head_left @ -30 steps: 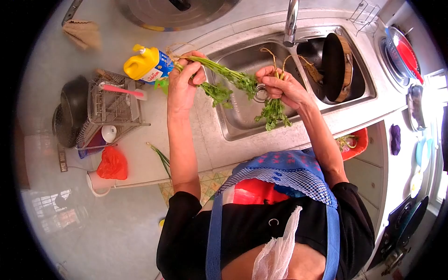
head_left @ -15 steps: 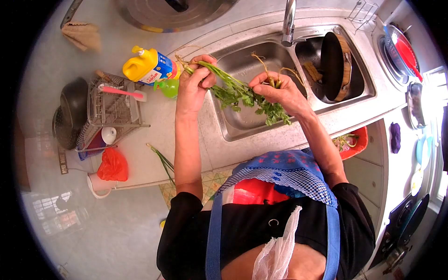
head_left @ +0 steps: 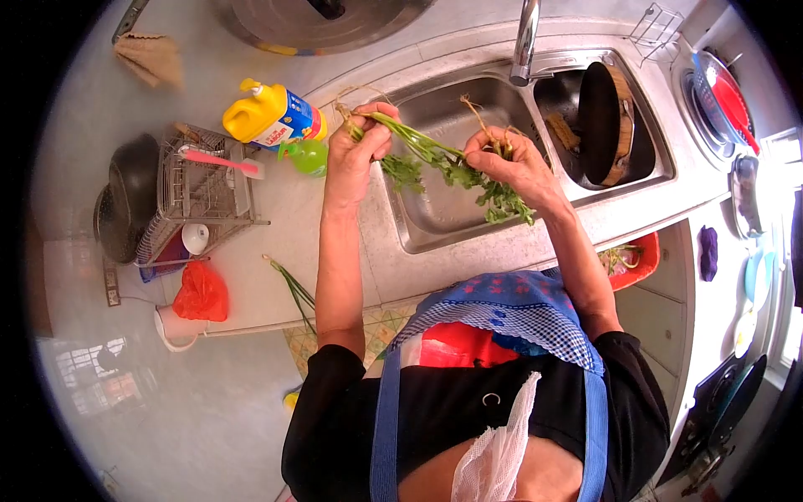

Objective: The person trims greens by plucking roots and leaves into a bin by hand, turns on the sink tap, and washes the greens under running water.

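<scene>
Over the left basin of the steel sink, my two hands hold leafy green coriander with thin pale roots. My left hand is closed round the root end of some stems, which stretch right toward the other hand. In my right hand, the fingers are wrapped round more rooted stems, the roots pointing up and the leaves hanging below. Where the stems from the left meet the right fingers, I cannot tell which are gripped. The chrome faucet stands behind, between the basins.
A wok stands tilted in the right basin beside a scrubber. Left of the sink are a yellow detergent jug, a green bottle and a wire rack. Spring onions lie at the counter's front edge.
Both hands have shifted slightly right with the coriander. The leaves under my right hand hang a little farther right. The camera view has also moved slightly.
</scene>
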Demonstrator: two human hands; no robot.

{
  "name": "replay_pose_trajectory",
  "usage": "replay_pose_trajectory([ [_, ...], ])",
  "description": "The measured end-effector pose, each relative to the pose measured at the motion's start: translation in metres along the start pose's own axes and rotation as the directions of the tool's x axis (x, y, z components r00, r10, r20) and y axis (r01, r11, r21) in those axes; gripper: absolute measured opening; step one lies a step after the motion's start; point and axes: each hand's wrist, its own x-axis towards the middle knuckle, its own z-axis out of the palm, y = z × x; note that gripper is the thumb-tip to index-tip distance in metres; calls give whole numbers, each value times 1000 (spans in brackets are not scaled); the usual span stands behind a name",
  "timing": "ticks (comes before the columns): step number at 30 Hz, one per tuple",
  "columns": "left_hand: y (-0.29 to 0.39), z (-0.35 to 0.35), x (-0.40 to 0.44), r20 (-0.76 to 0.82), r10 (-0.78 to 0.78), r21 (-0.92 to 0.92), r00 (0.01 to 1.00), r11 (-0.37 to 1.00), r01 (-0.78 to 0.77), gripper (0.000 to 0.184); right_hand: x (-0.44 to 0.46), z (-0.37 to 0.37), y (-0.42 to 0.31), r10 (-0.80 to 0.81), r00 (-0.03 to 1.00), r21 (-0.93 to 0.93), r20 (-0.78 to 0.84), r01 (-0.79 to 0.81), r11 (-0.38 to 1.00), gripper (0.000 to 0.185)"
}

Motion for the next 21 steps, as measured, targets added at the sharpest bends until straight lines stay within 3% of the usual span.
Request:
replay_pose_trajectory([
  [3,-1,0,0,15,6,61,1000,998,-7,17,-1,-9,1,92,995,206,43,-99,974,16],
  [7,-1,-1,0,38,-38,-29,999,999,39,20,1,-13,4,38,998,380,57,-57,923,13],
  [16,4,1,-1,44,-150,-151,988,976,155,16,2,-21,7,90,985,580,146,-159,799,14],
  [21,1,2,-1,53,-124,-84,991,988,128,14,2,-23,10,88,977,625,192,-191,757,15],
])
